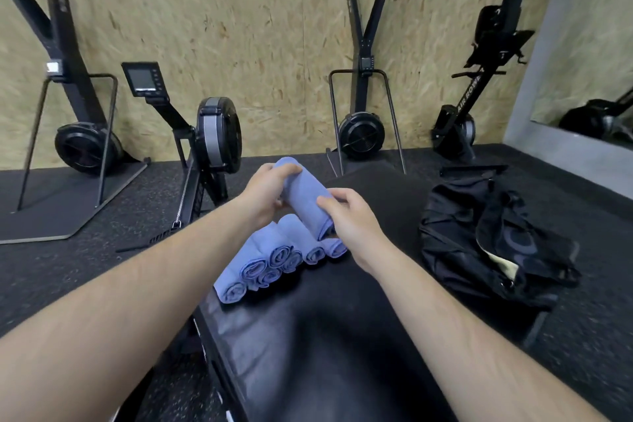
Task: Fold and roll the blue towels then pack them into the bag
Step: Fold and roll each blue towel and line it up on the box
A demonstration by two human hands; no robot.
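At the far left a rowing machine [215, 137] stands against the chipboard wall [274, 27]. The left hand [265, 193] grips the far end of a rolled blue towel [305, 199], fingers curled over its top. The right hand [352, 219] clasps the roll's near end, holding it above the black padded bench [325, 336]. Just beneath, a heap of rolled towels [270, 262] lies on the bench's left side. Well apart to the right, the black bag [489, 240] lies slumped.
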